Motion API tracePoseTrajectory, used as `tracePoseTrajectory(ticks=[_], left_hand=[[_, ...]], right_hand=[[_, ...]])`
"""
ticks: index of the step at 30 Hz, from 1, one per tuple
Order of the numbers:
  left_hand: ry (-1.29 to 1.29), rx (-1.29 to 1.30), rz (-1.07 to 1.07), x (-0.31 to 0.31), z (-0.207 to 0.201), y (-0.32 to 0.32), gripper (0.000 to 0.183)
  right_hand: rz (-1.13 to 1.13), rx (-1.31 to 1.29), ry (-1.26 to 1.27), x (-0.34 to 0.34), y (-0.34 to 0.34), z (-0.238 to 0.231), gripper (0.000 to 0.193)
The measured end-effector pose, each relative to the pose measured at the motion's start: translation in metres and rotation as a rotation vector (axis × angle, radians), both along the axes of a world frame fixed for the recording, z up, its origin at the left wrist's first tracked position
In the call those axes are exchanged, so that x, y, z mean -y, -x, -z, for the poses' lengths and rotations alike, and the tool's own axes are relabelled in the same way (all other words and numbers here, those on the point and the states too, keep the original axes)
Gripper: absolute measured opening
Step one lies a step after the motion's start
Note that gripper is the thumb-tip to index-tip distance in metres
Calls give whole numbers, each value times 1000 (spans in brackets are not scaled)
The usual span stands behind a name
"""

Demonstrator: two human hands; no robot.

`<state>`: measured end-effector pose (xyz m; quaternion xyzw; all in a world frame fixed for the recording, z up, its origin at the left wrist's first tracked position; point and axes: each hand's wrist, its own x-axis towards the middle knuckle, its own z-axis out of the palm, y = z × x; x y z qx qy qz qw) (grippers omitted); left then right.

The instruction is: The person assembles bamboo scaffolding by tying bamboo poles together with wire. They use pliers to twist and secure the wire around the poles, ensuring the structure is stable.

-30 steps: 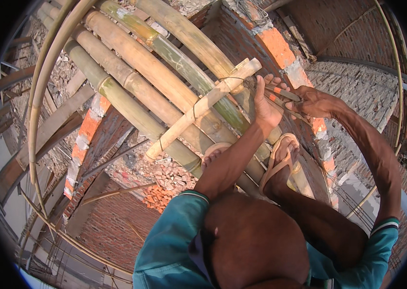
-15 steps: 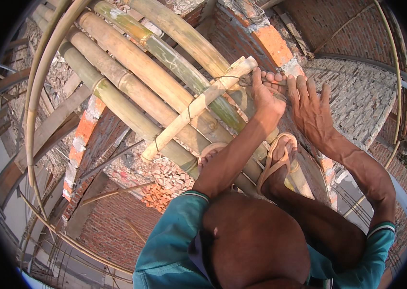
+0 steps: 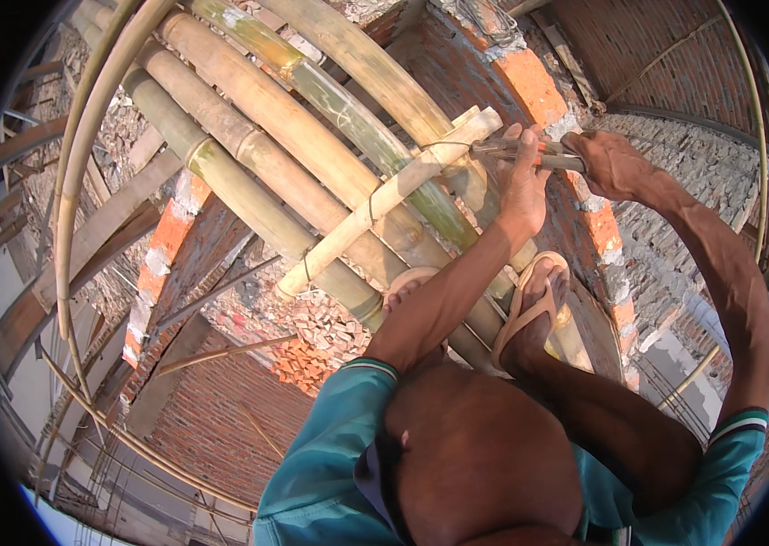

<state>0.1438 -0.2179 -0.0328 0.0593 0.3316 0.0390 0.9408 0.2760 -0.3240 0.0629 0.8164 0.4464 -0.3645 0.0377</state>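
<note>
A pair of pincers (image 3: 559, 162) points left, its jaws at a thin tie wire (image 3: 446, 143) near the upper end of a split bamboo crosspiece (image 3: 354, 221). My right hand (image 3: 613, 165) is closed round the handle ends. Around the middle of the pincers is my left hand (image 3: 522, 187), thumb up and its other fingers partly hidden. The crosspiece lies slantwise over several long bamboo poles (image 3: 252, 146), with thin ties around it at other crossings.
My sandalled feet (image 3: 537, 296) stand on the poles. Below lie broken bricks (image 3: 316, 337) and a brick wall (image 3: 207, 409). A broken brick wall top (image 3: 530, 84) rises beyond the hands. Curved bamboo (image 3: 70, 200) runs along the left side.
My right hand has gone from stretched fingers to a closed grip on the handle ends. The pincers now show more plainly between my hands. The whole view has shifted slightly.
</note>
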Motion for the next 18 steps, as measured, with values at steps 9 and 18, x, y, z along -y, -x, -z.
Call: tracePoseTrajectory(ticks=[9, 18], left_hand=[[378, -21, 7, -18, 2, 16, 41], [469, 63, -42, -16, 5, 12, 33]], right_hand=[[1176, -1075, 288, -1, 61, -22, 55], [1275, -706, 23, 30, 59, -70, 43]])
